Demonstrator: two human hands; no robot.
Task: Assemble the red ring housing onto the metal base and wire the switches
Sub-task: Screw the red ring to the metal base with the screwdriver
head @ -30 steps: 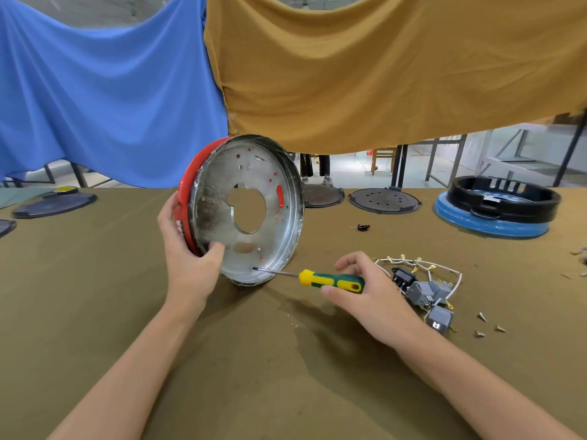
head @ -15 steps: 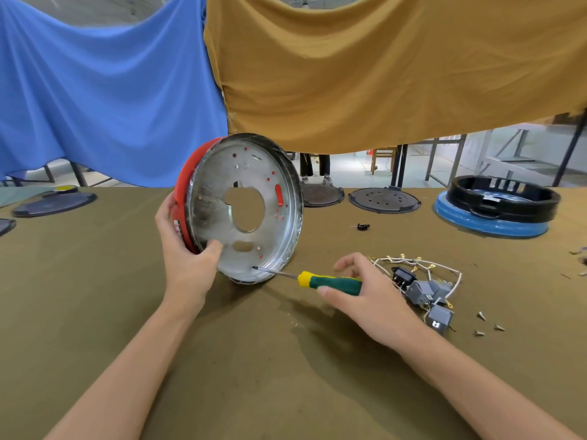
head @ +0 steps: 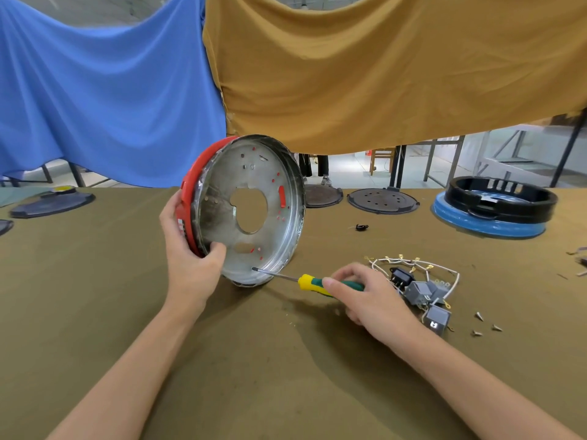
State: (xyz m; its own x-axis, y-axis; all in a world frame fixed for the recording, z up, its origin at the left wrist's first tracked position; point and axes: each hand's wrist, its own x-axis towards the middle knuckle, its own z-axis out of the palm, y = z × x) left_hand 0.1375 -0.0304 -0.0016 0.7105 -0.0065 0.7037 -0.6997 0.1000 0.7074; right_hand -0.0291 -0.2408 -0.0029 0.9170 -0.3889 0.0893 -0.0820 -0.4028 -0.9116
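Bare table [head: 286,376] near front — wired switches [head: 422,293], perhaps loose screws [head: 486,325], crowd the right.

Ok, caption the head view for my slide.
Left hand steadies round metal base in red ring housing; right hand drives yellow-green screwdriver.

Olive-brown cloth-covered worktop [head: 286,376]. Blue fabric sheet [head: 104,90] hung at back left, mustard-yellow fabric sheet [head: 381,68] at back right. Far edge: two dark round perforated discs [head: 382,201] side by side. Black plastic ring [head: 502,198] sits on a blue round base [head: 495,228] at right. Dark flat lid w/ yellow knob [head: 52,203] far left. Small black clip [head: 360,227] lies alone mid-worktop.
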